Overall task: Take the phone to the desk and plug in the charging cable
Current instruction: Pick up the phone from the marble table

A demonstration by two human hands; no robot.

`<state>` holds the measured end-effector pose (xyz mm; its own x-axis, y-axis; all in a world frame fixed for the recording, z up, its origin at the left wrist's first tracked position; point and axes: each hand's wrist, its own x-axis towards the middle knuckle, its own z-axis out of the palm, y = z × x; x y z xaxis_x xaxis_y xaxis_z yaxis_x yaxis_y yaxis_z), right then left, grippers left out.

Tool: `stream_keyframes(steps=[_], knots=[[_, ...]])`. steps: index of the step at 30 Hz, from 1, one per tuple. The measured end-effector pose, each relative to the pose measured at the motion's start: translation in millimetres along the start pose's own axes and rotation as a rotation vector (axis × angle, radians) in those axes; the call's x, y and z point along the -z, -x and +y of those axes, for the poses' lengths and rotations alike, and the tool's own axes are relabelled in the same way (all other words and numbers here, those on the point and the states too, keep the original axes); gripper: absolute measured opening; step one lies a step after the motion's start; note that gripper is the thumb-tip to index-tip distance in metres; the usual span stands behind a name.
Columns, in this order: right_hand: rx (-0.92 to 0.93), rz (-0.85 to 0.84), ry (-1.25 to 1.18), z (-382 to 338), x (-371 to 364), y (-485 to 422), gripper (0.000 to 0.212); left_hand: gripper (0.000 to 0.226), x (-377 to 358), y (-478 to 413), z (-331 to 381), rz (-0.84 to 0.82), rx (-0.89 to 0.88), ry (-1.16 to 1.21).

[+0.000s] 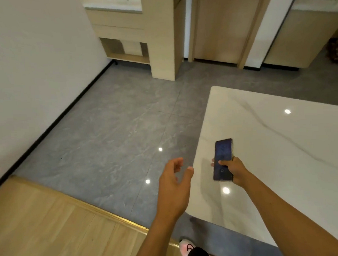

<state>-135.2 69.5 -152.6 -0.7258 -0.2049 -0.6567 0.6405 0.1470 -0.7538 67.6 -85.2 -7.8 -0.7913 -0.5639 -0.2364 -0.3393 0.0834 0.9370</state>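
Phone (223, 158): dark-screened smartphone with a pale edge, lower centre-right of the frame, held screen-up and lengthwise away from the person over the near-left corner area of the table. Right hand (233, 170): fingers wrapped around the phone's lower half, thumb laid across the glass, forearm running off the lower right of the frame. Left hand (173, 184): centre-low in the frame, just left of the table's edge, fingers loosely curled and spread, holding nothing, apart from the phone. Table (283, 140): glossy white marble-look top with grey veining and ceiling-light reflections, filling the right half of the frame. Floor (115, 135): grey stone-look tiles, centre of the frame, meeting light wood flooring (41, 224) at a brass-coloured threshold strip (102, 211) in the lower left. Wall (22, 77): plain white with a dark skirting line, left of the frame. Wooden cabinet (138, 30): pale, with drawers and an open niche, top centre. Door (223, 21): pale wood, top centre-right. Shoe (186, 247): light-coloured, bottom centre, beside dark clothing.
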Motion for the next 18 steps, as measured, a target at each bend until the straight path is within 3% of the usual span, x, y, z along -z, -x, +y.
stream_keyframes(steps=[7, 14, 18], knots=[[0.158, -0.339, 0.376, 6, -168, 78, 0.029, 0.022, 131, 36, -36, 0.35, 0.015, 0.108], [0.066, -0.629, 0.491, 46, -336, 188, 0.065, 0.026, 267, 113, -77, 0.717, 0.069, 0.236], [0.022, -0.848, 0.542, 90, -416, 262, 0.066, 0.028, 334, 179, -109, 0.918, 0.087, 0.299]])
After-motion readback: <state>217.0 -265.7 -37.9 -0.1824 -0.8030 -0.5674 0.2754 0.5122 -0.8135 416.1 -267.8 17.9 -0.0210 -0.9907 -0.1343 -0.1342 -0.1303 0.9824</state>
